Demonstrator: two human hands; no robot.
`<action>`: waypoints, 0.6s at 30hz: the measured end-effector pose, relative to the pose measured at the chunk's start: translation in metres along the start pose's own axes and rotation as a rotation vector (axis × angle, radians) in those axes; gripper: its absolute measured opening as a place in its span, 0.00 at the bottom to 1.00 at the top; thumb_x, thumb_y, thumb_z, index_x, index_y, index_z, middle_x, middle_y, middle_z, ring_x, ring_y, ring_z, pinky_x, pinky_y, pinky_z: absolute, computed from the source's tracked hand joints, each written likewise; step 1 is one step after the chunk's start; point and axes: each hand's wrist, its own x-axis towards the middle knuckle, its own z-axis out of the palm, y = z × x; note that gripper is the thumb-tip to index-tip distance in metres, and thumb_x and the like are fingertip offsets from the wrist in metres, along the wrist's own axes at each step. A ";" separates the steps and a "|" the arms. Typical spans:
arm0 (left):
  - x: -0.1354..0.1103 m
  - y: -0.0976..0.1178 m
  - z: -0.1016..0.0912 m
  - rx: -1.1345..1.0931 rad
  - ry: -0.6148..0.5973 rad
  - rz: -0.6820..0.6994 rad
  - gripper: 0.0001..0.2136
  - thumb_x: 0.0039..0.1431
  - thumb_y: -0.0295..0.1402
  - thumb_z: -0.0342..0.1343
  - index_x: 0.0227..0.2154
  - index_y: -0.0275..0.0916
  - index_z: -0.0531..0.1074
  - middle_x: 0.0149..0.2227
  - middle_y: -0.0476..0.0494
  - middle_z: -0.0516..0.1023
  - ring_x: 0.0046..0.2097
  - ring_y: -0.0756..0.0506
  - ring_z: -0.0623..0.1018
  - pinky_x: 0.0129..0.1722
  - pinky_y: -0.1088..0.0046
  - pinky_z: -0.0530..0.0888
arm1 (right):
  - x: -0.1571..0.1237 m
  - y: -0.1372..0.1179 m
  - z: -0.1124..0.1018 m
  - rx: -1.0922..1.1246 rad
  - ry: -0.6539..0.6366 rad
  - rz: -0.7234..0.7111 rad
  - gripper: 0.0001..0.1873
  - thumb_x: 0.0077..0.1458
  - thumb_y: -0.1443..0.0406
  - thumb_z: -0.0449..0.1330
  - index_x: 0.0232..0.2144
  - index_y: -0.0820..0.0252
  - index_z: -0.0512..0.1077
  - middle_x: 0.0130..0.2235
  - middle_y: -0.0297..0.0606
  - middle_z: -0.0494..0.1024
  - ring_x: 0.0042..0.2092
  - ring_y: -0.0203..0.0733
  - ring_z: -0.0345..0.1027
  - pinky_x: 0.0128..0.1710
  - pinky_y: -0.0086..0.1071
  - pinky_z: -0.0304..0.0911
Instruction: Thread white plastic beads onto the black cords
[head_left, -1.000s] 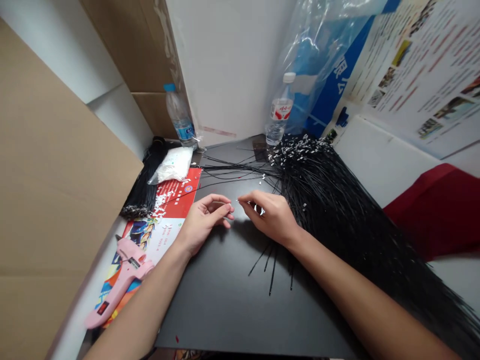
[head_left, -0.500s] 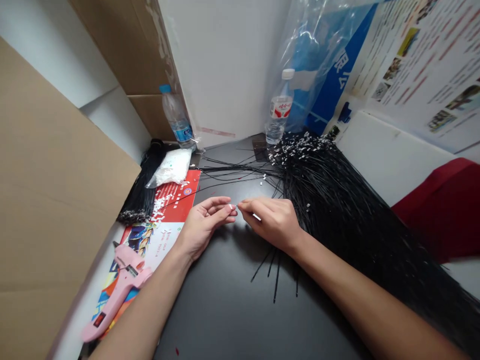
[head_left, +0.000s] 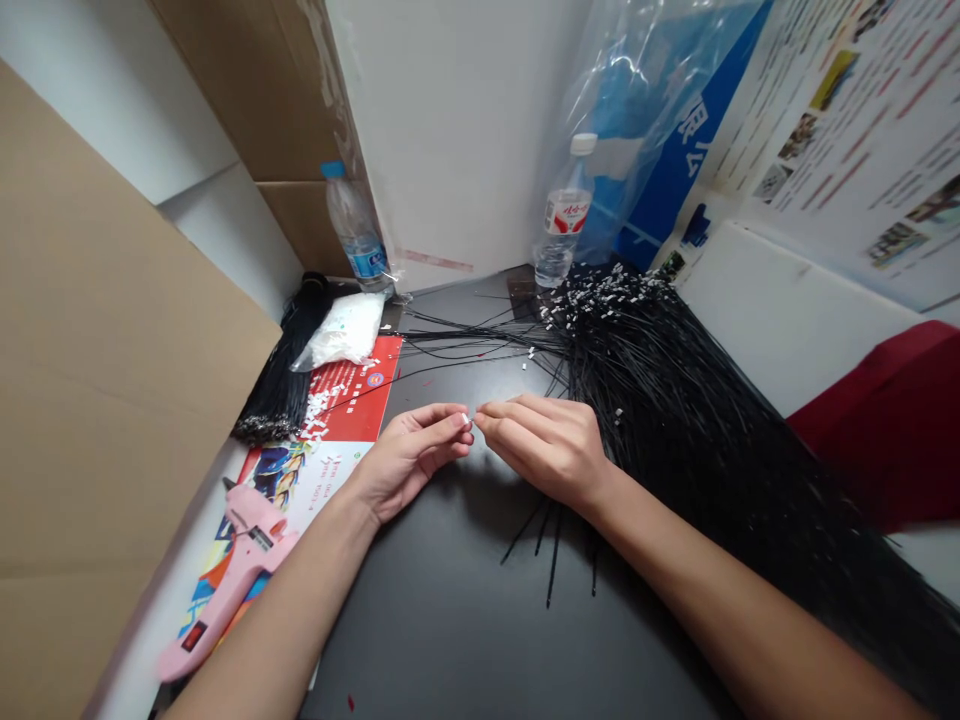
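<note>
My left hand pinches a tiny white plastic connector between thumb and forefinger, above the dark grey tabletop. Fingertip to fingertip with it, my right hand is closed in a pinch on a thin wire, whose short end shows at the connector. Whether the end sits inside the connector is too small to tell. Most of that wire is hidden by the right hand. A large bundle of black wires, many tipped with white connectors, lies just right of this hand. Several loose wire ends stick out below it.
At left, a plastic bag of white pieces and loose white connectors lie on a printed red-and-white sheet. A pink glue gun is nearer. Two water bottles stand behind. Cardboard borders the left.
Both hands stay together in nearly the same place. The white connector shows more clearly between the left fingertips, and the right fingers have closed in slightly. The view has shifted a little.
</note>
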 end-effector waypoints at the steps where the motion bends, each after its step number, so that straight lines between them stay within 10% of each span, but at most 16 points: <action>1: 0.000 0.000 0.000 -0.004 -0.009 -0.011 0.14 0.37 0.29 0.77 0.28 0.32 0.80 0.24 0.46 0.80 0.27 0.54 0.79 0.28 0.85 0.78 | 0.000 0.000 0.000 0.003 0.004 0.004 0.03 0.60 0.71 0.62 0.32 0.63 0.74 0.36 0.34 0.84 0.31 0.32 0.74 0.31 0.27 0.66; 18: 0.000 0.000 -0.004 0.004 -0.070 -0.028 0.11 0.42 0.29 0.74 0.29 0.31 0.80 0.26 0.46 0.79 0.28 0.54 0.78 0.29 0.84 0.77 | 0.003 0.000 -0.006 -0.060 -0.029 -0.093 0.08 0.64 0.70 0.57 0.34 0.63 0.77 0.37 0.37 0.84 0.33 0.34 0.72 0.30 0.30 0.62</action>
